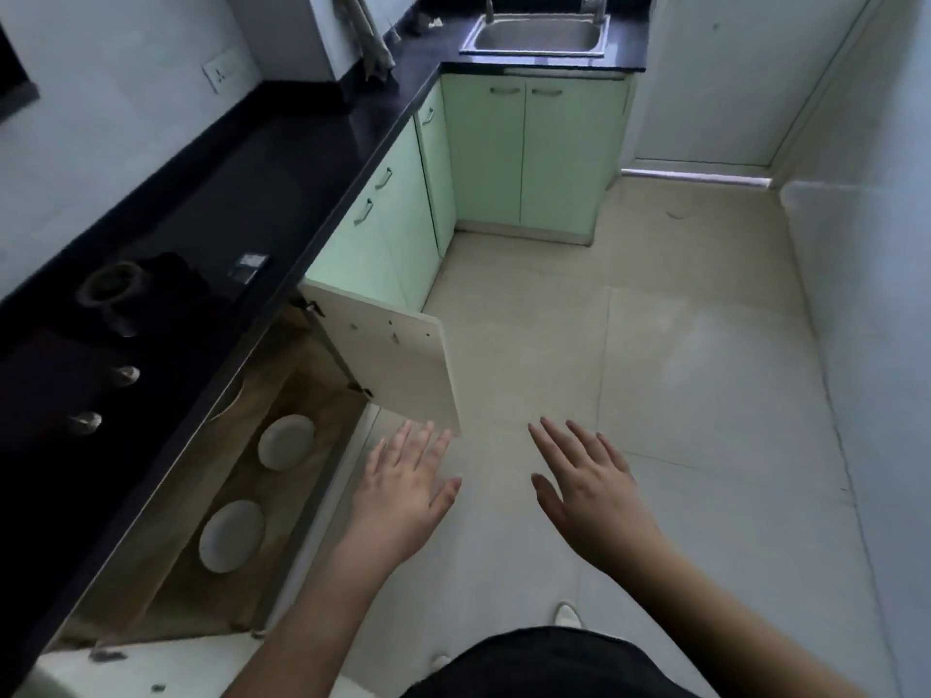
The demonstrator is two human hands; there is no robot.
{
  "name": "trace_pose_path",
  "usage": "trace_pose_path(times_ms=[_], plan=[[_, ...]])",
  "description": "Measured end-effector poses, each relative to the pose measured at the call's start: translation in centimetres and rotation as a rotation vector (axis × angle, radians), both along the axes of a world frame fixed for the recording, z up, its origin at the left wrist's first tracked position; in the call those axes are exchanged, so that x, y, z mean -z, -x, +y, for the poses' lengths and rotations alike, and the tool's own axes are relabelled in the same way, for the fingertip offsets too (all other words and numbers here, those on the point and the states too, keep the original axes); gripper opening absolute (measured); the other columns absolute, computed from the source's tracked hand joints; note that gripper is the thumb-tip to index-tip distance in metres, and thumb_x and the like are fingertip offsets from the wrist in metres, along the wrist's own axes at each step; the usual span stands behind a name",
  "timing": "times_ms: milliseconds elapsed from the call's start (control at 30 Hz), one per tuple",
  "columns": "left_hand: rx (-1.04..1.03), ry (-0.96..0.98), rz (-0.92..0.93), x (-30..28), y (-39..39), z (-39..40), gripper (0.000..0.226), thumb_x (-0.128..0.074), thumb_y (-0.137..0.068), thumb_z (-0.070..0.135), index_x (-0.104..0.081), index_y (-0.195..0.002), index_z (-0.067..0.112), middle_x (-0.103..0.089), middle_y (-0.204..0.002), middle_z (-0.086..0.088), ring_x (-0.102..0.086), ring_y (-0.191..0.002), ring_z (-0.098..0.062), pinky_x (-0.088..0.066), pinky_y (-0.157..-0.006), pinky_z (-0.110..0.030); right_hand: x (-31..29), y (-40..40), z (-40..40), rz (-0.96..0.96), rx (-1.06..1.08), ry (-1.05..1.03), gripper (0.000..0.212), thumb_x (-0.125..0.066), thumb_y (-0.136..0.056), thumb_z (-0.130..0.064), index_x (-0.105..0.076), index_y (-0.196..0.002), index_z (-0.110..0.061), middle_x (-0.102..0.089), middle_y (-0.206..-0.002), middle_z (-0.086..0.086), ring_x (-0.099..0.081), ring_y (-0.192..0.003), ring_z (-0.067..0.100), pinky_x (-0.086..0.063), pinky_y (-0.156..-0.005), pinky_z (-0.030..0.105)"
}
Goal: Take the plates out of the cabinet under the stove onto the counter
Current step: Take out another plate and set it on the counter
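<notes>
A person stands in a narrow kitchen, looking down at their own two bare hands held out in front of them. The left hand (408,488) is spread flat, palm down, fingers straight and holding nothing; its fingertips reach close to the lower corner of an open cabinet door (398,365). The right hand (587,483) is also flat with fingers spread and grasps nothing, hovering over the pale tiled floor (680,395), well apart from the left hand.

To the left runs a black counter (282,158) with a dark stove (116,314) set on it, its burner and round knobs facing the person. Below the stove the cabinet (166,586) stands open, showing a worn wooden interior. Two white plates (286,441) lie on the cabinet floor, apart from each other: one farther in the row near the open door's hinge side, the other plate (231,535) nearer the person. Neither hand touches them.

Beyond the open door, a row of pale green cabinet fronts (393,229) with metal handles continues along the counter and turns the corner. At the far end a steel sink (536,35) is set into the counter, with a tap behind it. A white shoe tip (567,614) shows on the floor near the bottom.
</notes>
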State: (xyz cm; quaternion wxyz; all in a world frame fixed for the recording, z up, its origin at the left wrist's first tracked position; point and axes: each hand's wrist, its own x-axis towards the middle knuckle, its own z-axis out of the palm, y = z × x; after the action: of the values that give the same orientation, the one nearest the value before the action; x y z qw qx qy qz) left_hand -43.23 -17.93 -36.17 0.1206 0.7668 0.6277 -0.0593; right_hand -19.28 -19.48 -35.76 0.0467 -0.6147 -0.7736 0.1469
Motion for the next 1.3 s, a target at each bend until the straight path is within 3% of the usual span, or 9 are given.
trace_pose_path(times_ms=[200,400,600,767,900,1067,1300], plan=[[-0.218,-0.009,-0.016,-1.2,0.6,-0.7,0.064,-0.006,-0.097,0.060,0.004,-0.156,0.037,0.007,-0.165,0.011,0.016,-0.149,-0.012,0.007,-0.121,-0.038,-1.7,0.3,5.3,0.061,-0.236,-0.001,0.059,-0.025,-0.100,-0.050,-0.013,-0.154,-0.031,-0.020,-0.161,-0.008,-0.010,-0.150,0.018,0.002,-0.118,0.032],[-0.458,-0.088,0.000,-2.1,5.3,-1.9,0.082,0.014,-0.084,0.072,-0.001,-0.156,0.036,-0.002,-0.166,0.010,0.007,-0.151,-0.015,0.002,-0.121,-0.041,-2.9,7.4,10.1,0.054,-0.509,-0.040,0.061,-0.016,-0.098,-0.054,-0.010,-0.155,-0.032,-0.014,-0.162,-0.007,-0.006,-0.150,0.021,0.002,-0.118,0.037],[-0.652,-0.146,0.014,-2.2,10.8,-4.1,0.080,0.009,-0.088,0.071,-0.012,-0.156,0.034,-0.012,-0.165,0.007,-0.001,-0.152,-0.017,-0.003,-0.120,-0.039,-2.5,15.0,12.4,-0.011,-0.712,-0.087,0.061,-0.018,-0.099,-0.054,-0.013,-0.154,-0.031,-0.018,-0.162,-0.006,-0.010,-0.150,0.022,0.002,-0.116,0.036],[-0.800,-0.121,0.001,-1.1,14.6,-6.5,0.075,0.006,-0.090,0.069,-0.005,-0.156,0.035,-0.005,-0.166,0.010,0.005,-0.151,-0.015,-0.008,-0.121,-0.042,-2.4,20.7,13.3,-0.043,-0.843,-0.106,0.062,-0.016,-0.096,-0.055,-0.022,-0.152,-0.029,-0.029,-0.159,-0.005,-0.021,-0.147,0.024,-0.010,-0.119,0.041],[-0.857,-0.067,-0.012,0.4,16.1,-6.9,0.071,0.005,-0.090,0.067,0.005,-0.154,0.035,0.003,-0.165,0.011,0.013,-0.149,-0.013,0.000,-0.119,-0.039,-2.3,24.0,13.9,-0.014,-0.889,-0.110,0.058,-0.026,-0.098,-0.050,-0.029,-0.150,-0.026,-0.035,-0.156,-0.003,-0.027,-0.145,0.025,-0.019,-0.118,0.044],[-0.896,-0.087,-0.031,1.2,17.2,-5.5,0.073,0.004,-0.091,0.065,-0.007,-0.156,0.034,-0.008,-0.165,0.008,0.003,-0.152,-0.017,-0.007,-0.121,-0.043,-1.1,26.8,15.5,-0.002,-0.971,-0.101,0.058,-0.030,-0.099,-0.048,-0.030,-0.151,-0.023,-0.036,-0.156,0.000,-0.030,-0.144,0.025,-0.022,-0.117,0.043],[-0.931,-0.012,0.004,2.4,19.0,0.3,0.075,0.003,-0.092,0.063,-0.009,-0.157,0.028,-0.008,-0.166,0.005,0.001,-0.152,-0.019,-0.012,-0.121,-0.045,1.5,30.9,21.5,0.011,-1.061,-0.062,0.057,-0.038,-0.099,-0.043,-0.033,-0.150,-0.019,-0.040,-0.153,0.003,-0.033,-0.142,0.026,-0.025,-0.116,0.044]])
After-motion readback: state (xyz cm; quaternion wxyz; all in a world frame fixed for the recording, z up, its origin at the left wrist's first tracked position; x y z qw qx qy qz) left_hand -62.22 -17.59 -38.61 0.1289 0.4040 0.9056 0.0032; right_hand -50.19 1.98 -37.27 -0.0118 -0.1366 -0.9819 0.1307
